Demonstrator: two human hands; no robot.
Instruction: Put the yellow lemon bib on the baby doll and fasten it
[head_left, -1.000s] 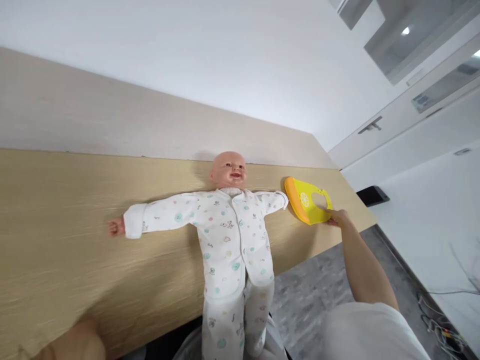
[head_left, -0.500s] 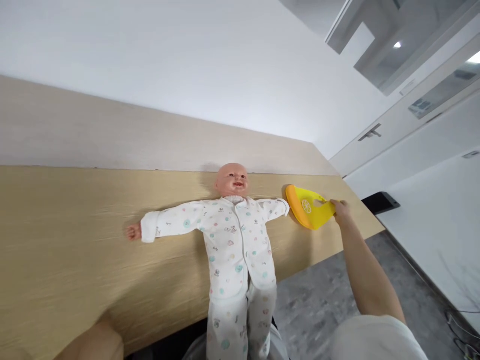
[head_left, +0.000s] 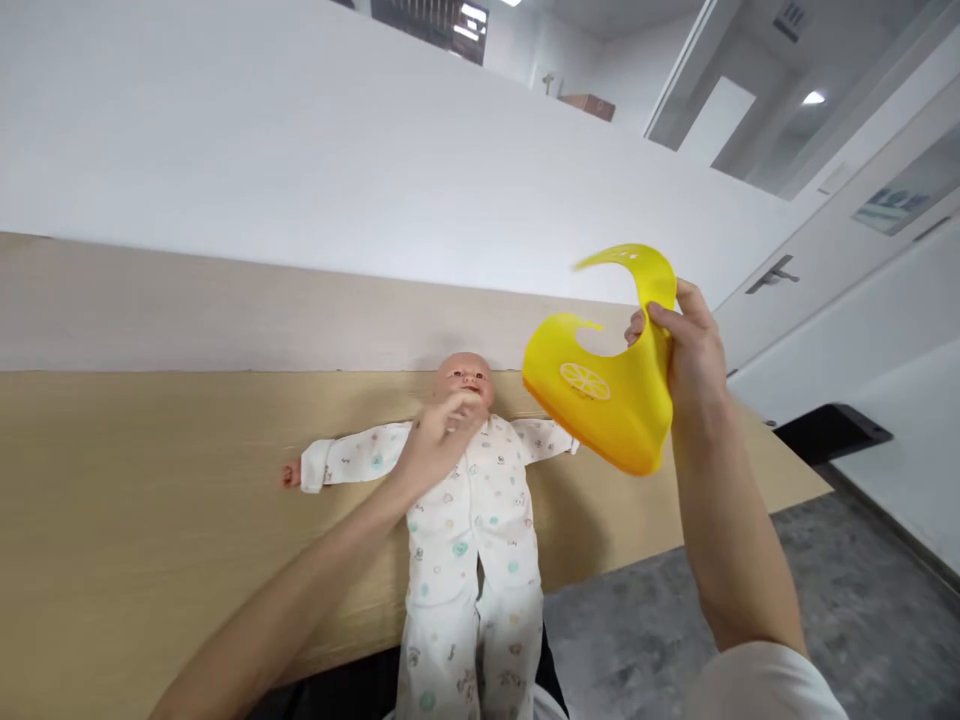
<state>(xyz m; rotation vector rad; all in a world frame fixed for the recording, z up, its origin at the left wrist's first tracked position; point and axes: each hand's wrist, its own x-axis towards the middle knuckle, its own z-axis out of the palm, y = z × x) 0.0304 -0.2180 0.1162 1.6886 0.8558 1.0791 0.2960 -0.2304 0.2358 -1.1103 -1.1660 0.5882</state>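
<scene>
My right hand is closed on the neck band of a yellow silicone baby bib, raised above the table. The bib has a pale citrus-slice print and an orange lower edge; one strap curls up and to the left. A baby doll in white patterned pyjamas lies face up with its arms spread. Over the doll's upper chest and chin hovers my left hand, fingers loosely bent and apart, holding nothing. It partly hides the doll's face and shoulder; whether it touches the doll I cannot tell.
The doll lies on a wooden table with a pale raised panel along the back. A black flat object is beyond the table's right end. A door and grey floor lie to the right.
My right hand has lifted the bib off the table, up and slightly left, and the bib has swung open. My left hand has come in from the lower left to the doll's chest.
</scene>
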